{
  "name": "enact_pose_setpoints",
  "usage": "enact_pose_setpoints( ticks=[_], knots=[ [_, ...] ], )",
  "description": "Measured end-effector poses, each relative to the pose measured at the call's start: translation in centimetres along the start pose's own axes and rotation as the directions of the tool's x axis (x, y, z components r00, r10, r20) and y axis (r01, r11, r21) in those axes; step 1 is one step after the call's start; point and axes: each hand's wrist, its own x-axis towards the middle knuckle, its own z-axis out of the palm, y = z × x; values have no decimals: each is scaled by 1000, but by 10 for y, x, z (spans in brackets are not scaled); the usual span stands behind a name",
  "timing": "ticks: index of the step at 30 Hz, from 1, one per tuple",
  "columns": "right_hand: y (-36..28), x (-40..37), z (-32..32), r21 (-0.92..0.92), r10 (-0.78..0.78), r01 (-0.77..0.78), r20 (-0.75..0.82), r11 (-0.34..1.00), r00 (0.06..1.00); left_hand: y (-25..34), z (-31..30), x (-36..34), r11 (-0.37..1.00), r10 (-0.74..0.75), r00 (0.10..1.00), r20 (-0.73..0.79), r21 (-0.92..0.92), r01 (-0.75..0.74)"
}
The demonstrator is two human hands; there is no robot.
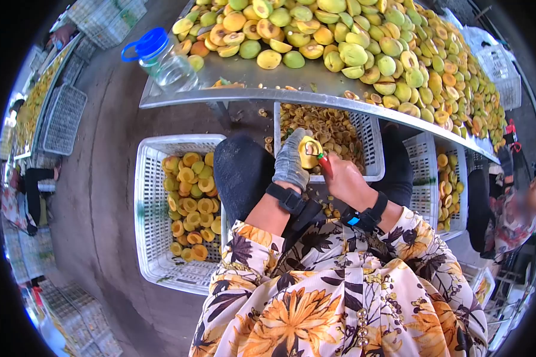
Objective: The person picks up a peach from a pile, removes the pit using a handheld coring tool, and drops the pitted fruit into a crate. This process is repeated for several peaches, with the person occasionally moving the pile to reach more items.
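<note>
My left hand [292, 163], in a grey glove, is closed around a yellow peach half [307, 161] with its cut face turned towards my right hand. My bare right hand [346, 181] grips the red handle of a small pitting tool [326, 166], whose metal loop end is at the cut face. Both hands are held above the near edge of a white crate [370, 140] filled with brownish-yellow pits and scraps. To the left, hollowed peach halves [190, 205] lie in another white crate [142, 238].
A metal table [250, 93] ahead bears a big heap of halved peaches [393, 53] and a blue-lidded clear bottle [171, 68]. At the right stands a crate [421, 160] beside more peach halves [448, 190]. Another person [515, 217] sits at the far right.
</note>
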Motion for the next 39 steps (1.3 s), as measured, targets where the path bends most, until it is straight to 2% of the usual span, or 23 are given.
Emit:
enact_pose_setpoints(
  ticks=[1,3,6,9,11,13,15,17,19,21,22,23,24,25,29,32,33,34,35,36,37,38,39],
  knots=[
    [5,3,-2,67,-42,42,6,997,999,-5,0,6,999,38,999,-25,31,-37],
    [9,3,1,106,-11,10,13,994,1000,-6,4,4,997,60,998,-16,57,-59],
    [9,3,3,115,82,-80,-6,990,997,-9,8,4,988,101,995,6,118,-101],
    [16,2,4,108,95,-91,-35,990,995,-14,9,12,976,127,992,8,178,-127],
    [16,0,8,140,151,-146,-24,979,988,-15,5,13,954,175,982,74,233,-188],
    [18,-1,16,126,125,-115,-74,985,989,-17,-1,20,964,154,985,84,207,-168],
    [18,-2,17,114,90,-84,-51,990,995,-12,1,17,950,140,985,104,265,-163],
    [16,1,16,190,-14,12,8,982,1000,-10,6,14,953,154,987,48,256,-162],
    [15,5,20,190,-15,11,21,982,1000,-3,8,14,978,108,994,21,180,-110],
    [10,8,22,251,18,-41,96,967,995,2,8,12,978,88,994,65,184,-99],
    [16,7,29,235,-58,51,23,971,998,3,6,10,972,84,994,70,213,-97],
    [11,10,19,236,-53,47,18,971,998,3,5,10,966,80,994,74,241,-96],
    [1,14,0,318,109,-193,262,928,959,3,1,12,962,73,990,122,254,-102],
    [-6,15,-10,336,229,-434,504,836,833,3,-4,13,960,71,990,120,260,-101],
    [-9,9,-18,349,228,-461,538,816,812,5,-10,16,955,10,981,195,288,-66],
    [9,-2,3,348,213,-414,491,841,845,5,-15,16,928,-117,983,143,369,56],
    [33,-4,29,288,-2,-63,221,956,975,3,-17,17,923,-122,982,145,381,59],
    [46,-4,43,119,-270,272,-33,955,962,2,-17,18,930,-112,987,113,363,64],
    [34,-1,31,122,-267,271,-44,955,963,1,-18,19,936,-101,992,82,344,67],
    [10,2,6,326,26,-114,262,939,965,-1,-19,20,954,-67,992,111,299,31],
    [-4,4,-7,379,225,-508,586,773,779,-1,-15,16,952,-65,992,111,305,29],
    [-4,3,-5,388,220,-507,584,769,781,0,-6,8,922,47,996,70,381,-70],
    [-6,2,-1,497,219,-591,617,635,755,1,1,2,874,160,986,38,458,-159]
  ],
)
